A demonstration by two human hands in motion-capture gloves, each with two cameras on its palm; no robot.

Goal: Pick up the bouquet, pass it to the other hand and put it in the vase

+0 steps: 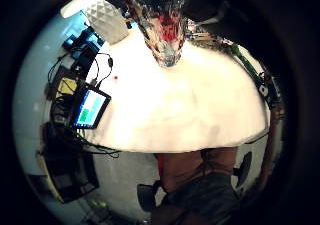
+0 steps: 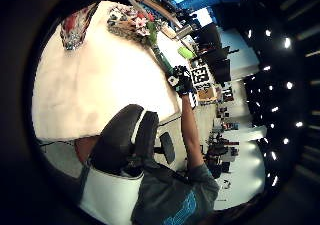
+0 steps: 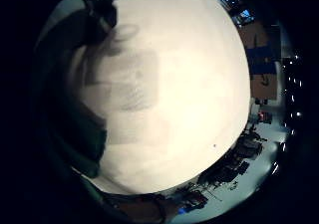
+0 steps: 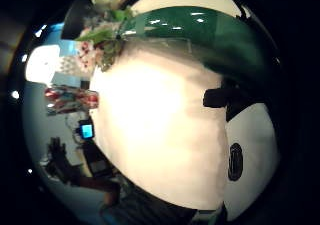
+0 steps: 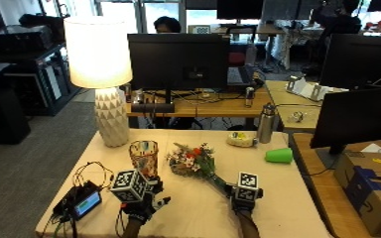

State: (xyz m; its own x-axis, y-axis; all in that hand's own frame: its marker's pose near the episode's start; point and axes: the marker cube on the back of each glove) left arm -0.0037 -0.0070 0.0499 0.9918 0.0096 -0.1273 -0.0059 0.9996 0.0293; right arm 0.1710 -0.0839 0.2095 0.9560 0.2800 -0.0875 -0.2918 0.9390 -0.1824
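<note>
gripping the bouquet (image 5: 194, 163) by its green stem, my right hand (image 5: 244, 194) risks snagging blooms on the vase (image 5: 144, 157) mid-pass; left hand (image 5: 140, 201) spread, empty.

One bouquet (image 5: 192, 161), one vase (image 5: 144, 155), one lamp (image 5: 101, 74), one green cup (image 5: 279, 155), seemingly one bottle (image 5: 265, 123).

Glossy glass vase (image 5: 144, 155), glossy green bouquet wrap (image 4: 200, 32), matt table (image 5: 197, 208)
</note>
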